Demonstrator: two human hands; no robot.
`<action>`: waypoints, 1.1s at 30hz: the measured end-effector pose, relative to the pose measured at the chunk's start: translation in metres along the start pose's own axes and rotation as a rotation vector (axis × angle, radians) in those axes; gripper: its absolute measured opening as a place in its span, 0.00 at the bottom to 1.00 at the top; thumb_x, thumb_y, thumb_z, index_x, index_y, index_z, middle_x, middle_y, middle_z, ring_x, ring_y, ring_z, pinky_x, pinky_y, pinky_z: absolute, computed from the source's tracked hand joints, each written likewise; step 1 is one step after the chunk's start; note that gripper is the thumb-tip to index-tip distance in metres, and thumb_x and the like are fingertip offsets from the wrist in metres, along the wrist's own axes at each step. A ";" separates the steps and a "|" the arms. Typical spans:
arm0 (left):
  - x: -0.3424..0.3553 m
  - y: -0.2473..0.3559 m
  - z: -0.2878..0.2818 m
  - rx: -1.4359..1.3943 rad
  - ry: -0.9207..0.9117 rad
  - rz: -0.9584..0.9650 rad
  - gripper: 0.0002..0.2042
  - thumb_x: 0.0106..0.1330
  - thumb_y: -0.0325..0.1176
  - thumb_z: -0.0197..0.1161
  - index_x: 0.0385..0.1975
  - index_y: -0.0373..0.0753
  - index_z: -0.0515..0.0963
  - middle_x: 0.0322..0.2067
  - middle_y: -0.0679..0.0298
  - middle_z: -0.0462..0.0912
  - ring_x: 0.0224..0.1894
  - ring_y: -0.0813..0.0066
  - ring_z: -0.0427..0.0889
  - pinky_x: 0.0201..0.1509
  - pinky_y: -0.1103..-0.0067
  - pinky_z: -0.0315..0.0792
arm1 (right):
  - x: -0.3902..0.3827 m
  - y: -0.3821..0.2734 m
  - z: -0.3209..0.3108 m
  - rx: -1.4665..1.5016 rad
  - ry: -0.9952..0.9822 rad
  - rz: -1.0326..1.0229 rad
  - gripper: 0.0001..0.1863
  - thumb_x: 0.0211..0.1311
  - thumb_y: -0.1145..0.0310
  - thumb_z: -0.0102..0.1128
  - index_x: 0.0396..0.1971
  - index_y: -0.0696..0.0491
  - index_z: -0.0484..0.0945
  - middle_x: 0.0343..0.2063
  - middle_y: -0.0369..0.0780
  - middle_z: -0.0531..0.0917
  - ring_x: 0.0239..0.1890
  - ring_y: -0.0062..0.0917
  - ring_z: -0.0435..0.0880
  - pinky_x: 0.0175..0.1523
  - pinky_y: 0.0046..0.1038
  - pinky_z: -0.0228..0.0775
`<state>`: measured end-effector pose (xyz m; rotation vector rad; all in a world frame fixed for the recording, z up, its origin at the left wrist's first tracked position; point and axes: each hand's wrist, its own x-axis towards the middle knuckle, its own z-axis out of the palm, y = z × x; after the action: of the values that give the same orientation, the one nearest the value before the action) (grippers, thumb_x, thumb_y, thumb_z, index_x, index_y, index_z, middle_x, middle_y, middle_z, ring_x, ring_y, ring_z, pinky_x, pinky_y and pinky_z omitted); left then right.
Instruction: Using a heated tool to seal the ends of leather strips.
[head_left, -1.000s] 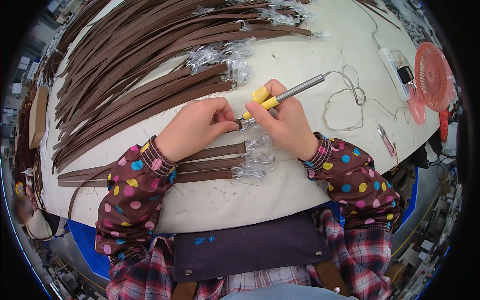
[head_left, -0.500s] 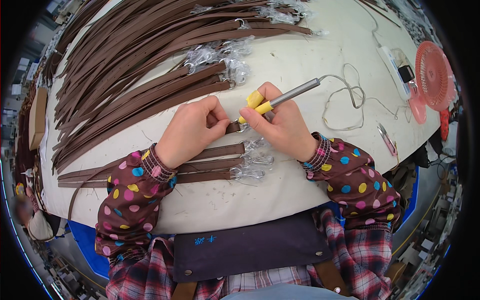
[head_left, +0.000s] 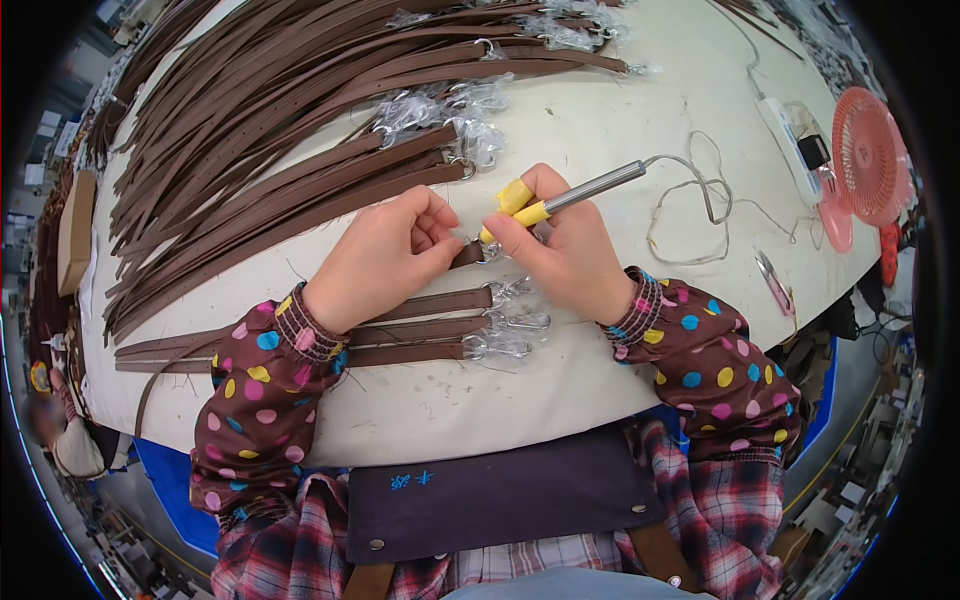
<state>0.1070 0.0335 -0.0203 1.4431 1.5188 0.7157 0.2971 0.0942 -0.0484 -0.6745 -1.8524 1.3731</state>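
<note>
Left hand (head_left: 375,255), 1: mine, fingers curled, thumb tip on the end of a brown strap (head_left: 467,255). Whether it pinches the strap or only presses it, I cannot tell; the fingertips' undersides are hidden.

Right hand (head_left: 570,250), 1: mine, gripping a pen-shaped tool (head_left: 607,184), yellow grip, grey metal shaft, corded. 1 finger carries a yellow covering (head_left: 514,195). Tool tip hard to make out beside the strap's metal fitting (head_left: 488,251), itself partly hidden behind my right thumb.

Worked strap: between my 2 hands, above the table (head_left: 590,385) or resting on it, not clear which; its remaining length disappears beneath my left hand.

Straps, brown, set of 3 (head_left: 430,328): just below my hands, clear film about their metal ends; left portions run behind my left sleeve.

Strap pile (head_left: 290,120): beyond, overlapping, uncountable, cut off by the upper edge.

Cord (head_left: 655,215): looped, grey.

Snips (head_left: 773,282), 1: right side.

Fan (head_left: 866,150), 1: pink, far right.

Person (head_left: 75,440), 1: far left, blurred at the rim.
</note>
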 end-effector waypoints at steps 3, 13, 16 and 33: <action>0.003 0.001 0.003 0.177 -0.024 0.076 0.07 0.58 0.29 0.63 0.30 0.32 0.74 0.24 0.63 0.76 0.24 0.80 0.76 0.28 0.82 0.70 | 0.000 0.003 -0.003 -0.005 0.047 0.001 0.13 0.60 0.69 0.60 0.31 0.58 0.65 0.21 0.36 0.76 0.21 0.15 0.73 0.25 0.18 0.65; 0.000 -0.008 0.007 0.000 0.021 -0.025 0.07 0.62 0.29 0.61 0.28 0.32 0.71 0.19 0.64 0.77 0.22 0.81 0.77 0.23 0.82 0.69 | 0.003 0.001 0.005 0.090 0.020 0.068 0.12 0.61 0.67 0.59 0.31 0.57 0.65 0.21 0.35 0.76 0.22 0.12 0.72 0.26 0.17 0.64; -0.001 -0.014 0.006 -0.103 0.039 -0.064 0.07 0.62 0.27 0.60 0.28 0.33 0.68 0.22 0.64 0.78 0.25 0.82 0.78 0.23 0.84 0.72 | 0.002 -0.001 0.006 0.059 0.001 0.086 0.12 0.61 0.67 0.59 0.31 0.57 0.65 0.21 0.35 0.76 0.22 0.12 0.72 0.26 0.17 0.65; 0.000 -0.008 0.001 -0.369 -0.007 -0.151 0.07 0.65 0.26 0.57 0.32 0.35 0.65 0.29 0.64 0.78 0.31 0.81 0.80 0.31 0.85 0.77 | 0.000 0.001 0.008 -0.131 -0.028 0.051 0.13 0.60 0.68 0.60 0.30 0.57 0.64 0.18 0.38 0.75 0.18 0.20 0.76 0.24 0.22 0.65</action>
<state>0.1041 0.0321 -0.0272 1.0438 1.3864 0.8459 0.2901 0.0902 -0.0510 -0.7774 -1.9724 1.3081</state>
